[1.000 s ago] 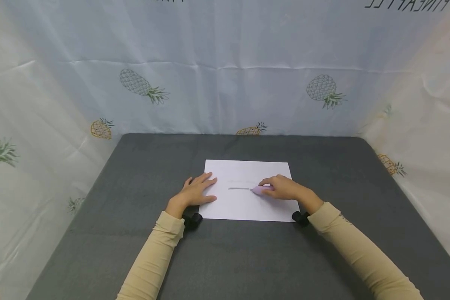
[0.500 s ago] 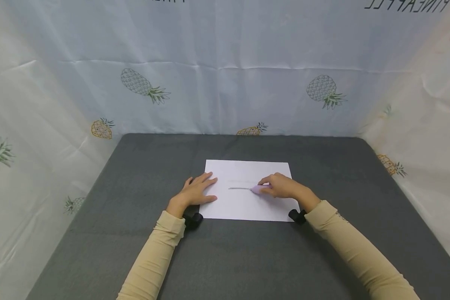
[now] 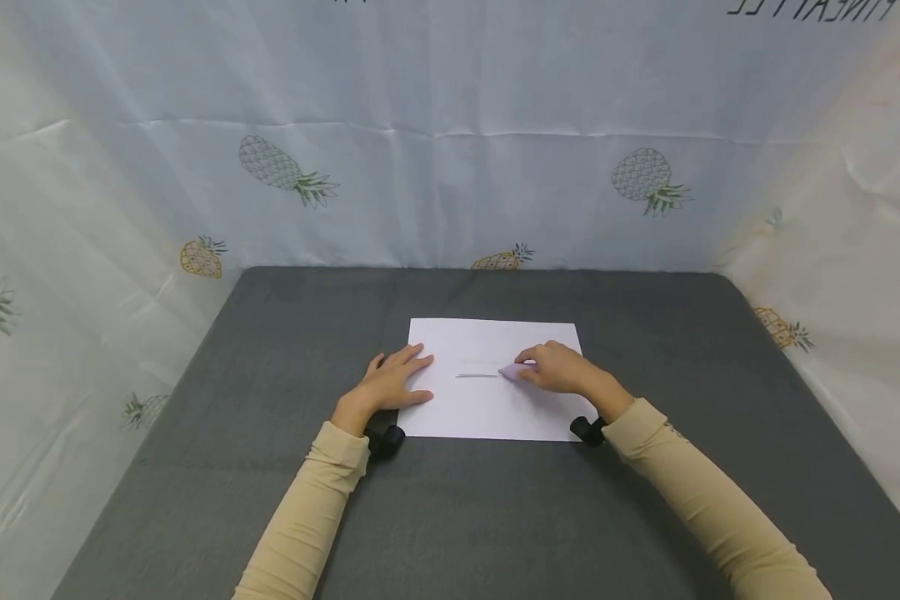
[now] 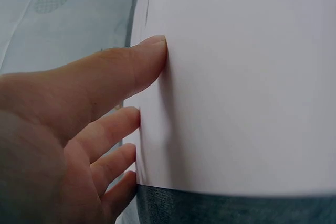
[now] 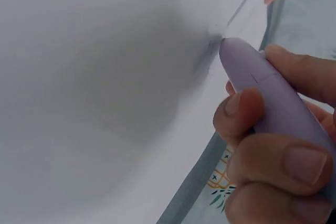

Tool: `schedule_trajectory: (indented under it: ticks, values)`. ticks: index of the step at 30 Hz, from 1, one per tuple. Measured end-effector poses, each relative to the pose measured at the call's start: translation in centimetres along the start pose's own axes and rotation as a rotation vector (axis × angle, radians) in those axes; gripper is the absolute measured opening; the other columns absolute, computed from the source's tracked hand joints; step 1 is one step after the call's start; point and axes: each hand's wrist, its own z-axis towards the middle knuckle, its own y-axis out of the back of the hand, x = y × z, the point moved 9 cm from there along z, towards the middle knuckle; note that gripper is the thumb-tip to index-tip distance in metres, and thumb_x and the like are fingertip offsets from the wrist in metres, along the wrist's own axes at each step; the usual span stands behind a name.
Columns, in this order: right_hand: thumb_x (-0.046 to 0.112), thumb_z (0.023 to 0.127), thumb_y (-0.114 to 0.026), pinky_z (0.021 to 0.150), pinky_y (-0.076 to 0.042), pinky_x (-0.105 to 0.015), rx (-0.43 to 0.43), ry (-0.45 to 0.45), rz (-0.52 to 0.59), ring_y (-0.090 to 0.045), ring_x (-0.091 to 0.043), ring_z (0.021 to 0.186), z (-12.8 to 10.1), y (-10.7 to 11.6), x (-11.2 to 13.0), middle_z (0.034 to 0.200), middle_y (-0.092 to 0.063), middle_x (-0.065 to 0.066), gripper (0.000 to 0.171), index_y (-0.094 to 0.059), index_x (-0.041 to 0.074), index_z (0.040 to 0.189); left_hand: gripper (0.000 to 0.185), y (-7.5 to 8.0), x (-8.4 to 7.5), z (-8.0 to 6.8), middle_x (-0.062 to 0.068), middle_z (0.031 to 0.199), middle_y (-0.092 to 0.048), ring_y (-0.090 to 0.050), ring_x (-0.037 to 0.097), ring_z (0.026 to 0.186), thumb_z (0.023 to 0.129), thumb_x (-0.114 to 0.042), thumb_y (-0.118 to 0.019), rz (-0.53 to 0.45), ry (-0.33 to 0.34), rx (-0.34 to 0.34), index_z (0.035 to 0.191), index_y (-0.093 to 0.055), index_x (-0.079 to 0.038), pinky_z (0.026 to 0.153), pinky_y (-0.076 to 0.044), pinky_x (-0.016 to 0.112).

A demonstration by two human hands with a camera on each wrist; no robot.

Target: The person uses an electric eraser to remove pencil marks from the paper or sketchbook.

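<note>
A white sheet of paper [image 3: 487,421] lies on the dark table, with a short grey line [image 3: 477,376] drawn across its middle and a fainter trace above. My left hand [image 3: 390,383] rests on the sheet's left edge, fingers spread; its thumb [image 4: 142,64] lies over the paper in the left wrist view. In my right hand [image 3: 562,371] I grip a thick lilac pen-shaped tool [image 5: 273,87] with a rounded, tapering nose. The nose points left, close to the line's right end. Small dark specks show on the paper by the tip in the right wrist view.
The grey-black table [image 3: 450,517] extends around the sheet on every side. A pale curtain [image 3: 435,192] printed with pineapples hangs behind and beside it. Black wrist cameras [image 3: 587,431] sit under both wrists, near the sheet's lower corners.
My right hand and the lilac tool have shifted slightly left and away from me; the tip now sits a little above the line's right end. The left hand stays put.
</note>
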Motion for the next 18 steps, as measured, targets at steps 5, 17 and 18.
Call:
schedule_trajectory:
  ticks: [5,17,18]
  values:
    - [0.025,0.094,-0.060,0.066,-0.045,-0.027,0.027,-0.008,0.009,-0.056,-0.016,0.071,0.02,-0.27,-0.01,0.099,-0.074,-0.015,0.034,-0.067,0.004,0.120,0.067,0.08,-0.04,-0.07,0.009,0.163,-0.020,-0.020,0.031,0.152,0.093,-0.039,-0.061,0.001,0.002,0.000,0.150,-0.035,-0.017,0.120,-0.008,0.062]
    - [0.026,0.094,-0.060,0.073,-0.048,-0.033,-0.001,-0.045,-0.025,-0.058,-0.018,0.078,-0.18,0.20,-0.19,0.098,-0.074,-0.012,0.032,-0.068,0.007,0.118,0.068,0.06,-0.02,0.11,0.008,0.163,-0.020,-0.019,0.030,0.152,0.093,-0.040,-0.061,0.004,0.010,0.009,0.151,-0.034,-0.017,0.120,-0.008,0.062]
    - [0.026,0.094,-0.060,0.075,-0.049,-0.035,-0.001,-0.051,-0.032,-0.058,-0.020,0.080,-0.17,0.22,-0.24,0.102,-0.074,-0.013,0.032,-0.068,0.007,0.119,0.068,0.06,-0.02,0.12,0.008,0.164,-0.020,-0.019,0.030,0.152,0.093,-0.040,-0.060,0.004,0.009,0.010,0.151,-0.034,-0.017,0.120,-0.008,0.063]
